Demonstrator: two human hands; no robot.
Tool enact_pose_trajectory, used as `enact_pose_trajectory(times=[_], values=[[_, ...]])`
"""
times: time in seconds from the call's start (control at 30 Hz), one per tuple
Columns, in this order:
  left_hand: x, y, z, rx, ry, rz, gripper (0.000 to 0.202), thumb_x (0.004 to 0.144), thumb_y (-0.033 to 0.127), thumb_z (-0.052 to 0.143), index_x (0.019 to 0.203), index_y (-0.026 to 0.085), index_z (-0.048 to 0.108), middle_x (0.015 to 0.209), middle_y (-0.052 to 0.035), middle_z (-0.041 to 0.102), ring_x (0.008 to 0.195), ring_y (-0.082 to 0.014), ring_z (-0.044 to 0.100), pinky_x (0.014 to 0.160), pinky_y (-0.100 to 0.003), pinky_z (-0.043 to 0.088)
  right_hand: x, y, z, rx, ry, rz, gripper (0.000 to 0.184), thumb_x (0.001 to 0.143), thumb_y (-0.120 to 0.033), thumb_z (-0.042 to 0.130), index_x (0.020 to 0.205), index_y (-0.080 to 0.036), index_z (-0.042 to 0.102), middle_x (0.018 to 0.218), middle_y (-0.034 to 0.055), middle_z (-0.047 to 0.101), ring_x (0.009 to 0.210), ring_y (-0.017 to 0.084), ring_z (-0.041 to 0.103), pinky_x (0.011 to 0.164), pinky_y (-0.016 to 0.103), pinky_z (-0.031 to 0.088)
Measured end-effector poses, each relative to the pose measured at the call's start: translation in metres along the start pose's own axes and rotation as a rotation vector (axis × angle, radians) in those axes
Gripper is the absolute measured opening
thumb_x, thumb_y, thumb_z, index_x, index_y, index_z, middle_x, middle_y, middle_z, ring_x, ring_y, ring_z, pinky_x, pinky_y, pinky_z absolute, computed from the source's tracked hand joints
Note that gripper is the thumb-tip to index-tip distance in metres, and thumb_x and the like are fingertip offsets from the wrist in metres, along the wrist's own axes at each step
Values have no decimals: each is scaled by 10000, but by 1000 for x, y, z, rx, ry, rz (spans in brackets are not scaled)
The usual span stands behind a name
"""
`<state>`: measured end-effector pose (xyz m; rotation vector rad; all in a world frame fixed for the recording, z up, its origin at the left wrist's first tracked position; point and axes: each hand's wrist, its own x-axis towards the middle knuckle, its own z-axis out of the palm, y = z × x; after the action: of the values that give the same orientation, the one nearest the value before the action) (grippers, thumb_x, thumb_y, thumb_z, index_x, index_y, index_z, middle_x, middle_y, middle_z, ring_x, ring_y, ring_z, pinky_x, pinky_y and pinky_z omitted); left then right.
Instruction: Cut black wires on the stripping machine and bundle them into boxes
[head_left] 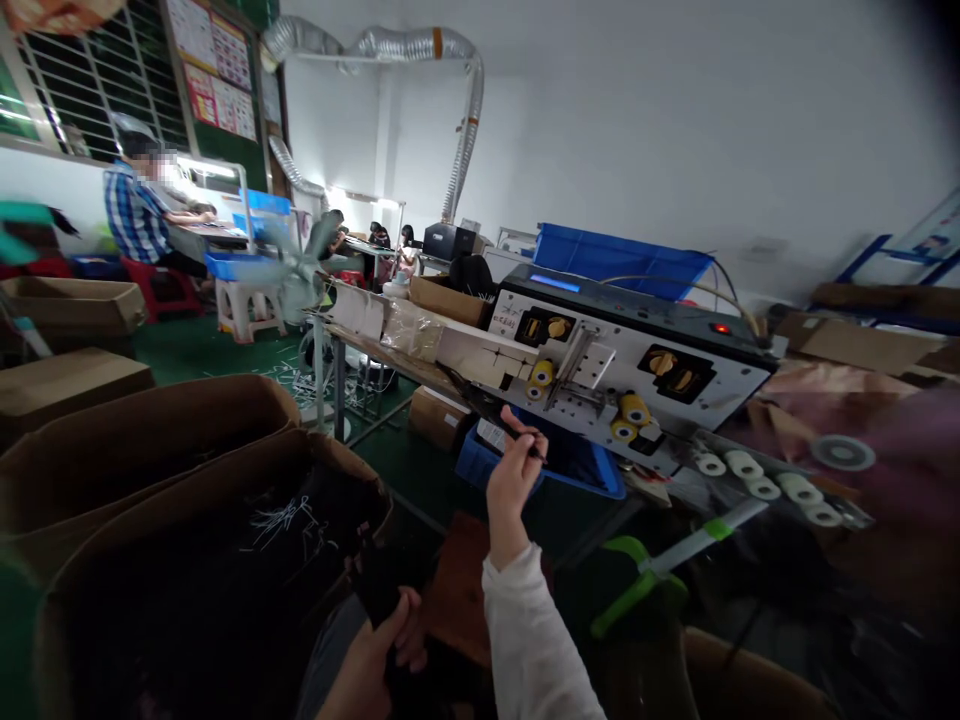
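My left hand (390, 640) is low in the middle, its fingers closed round a dark bundle (379, 580) that looks like black cables with small pinkish ends. Higher up, in a white sleeve, my right hand (517, 465) pinches thin black strands (480, 400), which stretch up and left in front of a machine. The machine (517, 325) has a white front plate, black dials and yellow rollers (541, 375). Beneath its rollers, partly behind my right hand, sits a blue bin (600, 468) with dark contents.
Large cardboard boxes (217, 400) stand at the left, the nearest filled with dark material and white strands (281, 515). A fan (300, 270) stands beyond the bench. White rolls (742, 463) and a green-footed stand (637, 570) are at the right. A person (135, 215) sits at a far table.
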<state>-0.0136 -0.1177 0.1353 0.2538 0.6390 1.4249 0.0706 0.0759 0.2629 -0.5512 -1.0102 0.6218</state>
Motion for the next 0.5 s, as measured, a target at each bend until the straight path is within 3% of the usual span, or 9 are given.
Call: enact_pose_trajectory(times=[0.1,0.2,0.27,0.33,0.43,0.5], values=[[4,7,4,-4,21,17,300,741,401,684,836,136,579,554,75,298,456,-31,274,467,-207,270,-11,-34,-44,-17,-34,-109,134,901,-347,445,871,-218,458,892,56,666,957,205,647,914,444,462],[27,16,17,2,47,25,319,743,351,689,947,129,587,690,17,515,457,-17,309,465,-200,290,-8,-61,-79,-1,-9,-135,109,901,-339,443,883,-232,446,817,35,660,873,221,670,854,483,492],[57,22,31,1,51,11,322,758,275,675,1025,131,568,907,-67,611,451,-6,315,461,-200,303,-6,-75,-91,16,19,-118,83,904,-318,428,881,-242,449,821,35,655,839,220,673,831,496,502],[96,29,47,-7,74,33,276,782,181,629,1042,133,550,987,-110,618,448,-9,328,457,-203,312,-6,-88,-98,34,25,-109,72,902,-304,423,881,-248,463,822,36,653,812,222,671,814,506,504],[158,44,67,-23,175,115,174,822,129,551,992,144,518,914,-69,609,430,-11,317,431,-191,279,-9,-114,-120,26,28,-134,80,877,-306,450,861,-248,503,775,29,640,764,229,658,818,531,483],[191,57,76,-37,210,178,131,852,158,522,982,154,500,860,-30,588,423,-9,298,420,-181,270,-9,-133,-148,-82,24,-150,141,872,-363,432,853,-259,525,732,18,612,727,231,640,803,541,472]])
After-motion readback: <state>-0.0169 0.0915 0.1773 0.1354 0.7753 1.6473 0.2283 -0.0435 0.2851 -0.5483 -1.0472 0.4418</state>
